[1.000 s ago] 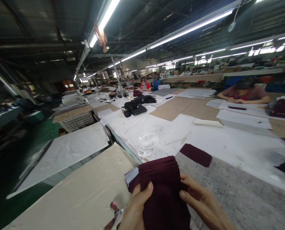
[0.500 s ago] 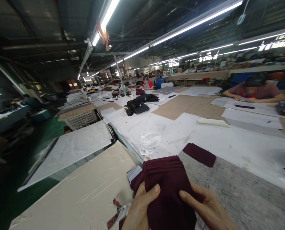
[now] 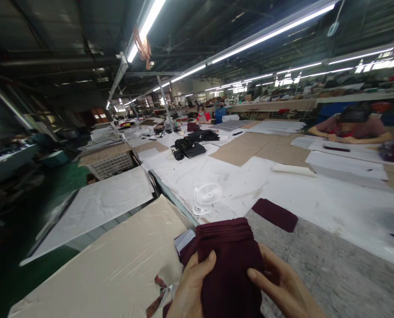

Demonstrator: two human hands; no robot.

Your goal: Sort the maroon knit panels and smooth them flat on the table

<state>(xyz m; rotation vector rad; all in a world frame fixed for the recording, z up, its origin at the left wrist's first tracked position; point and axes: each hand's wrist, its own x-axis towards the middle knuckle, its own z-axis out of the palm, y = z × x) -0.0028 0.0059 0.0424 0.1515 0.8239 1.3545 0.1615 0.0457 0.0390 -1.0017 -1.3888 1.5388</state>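
A stack of dark maroon fabric pieces (image 3: 231,265) is held up in front of me, its layered edges fanned at the far end. My left hand (image 3: 193,282) grips its left side, thumb on top and fingers underneath. On the right side, my right hand (image 3: 281,282) has its thumb over the top piece and its fingers behind the edge. Just left of the stack lies more maroon cloth with a pale grey label-like patch (image 3: 185,240). A separate flat maroon piece (image 3: 275,214) rests on the table beyond my right hand.
A small white fan (image 3: 207,194) stands ahead on the white-covered table (image 3: 239,176). A cream-covered surface (image 3: 117,256) lies to my left. Dark folded cloth (image 3: 190,147) sits farther off. Across the table at right, a co-worker (image 3: 352,126) leans over papers.
The stack and both hands have shifted very slightly left. The right-hand fingers have lifted a little at the stack's edge. Both hands keep hold of it.
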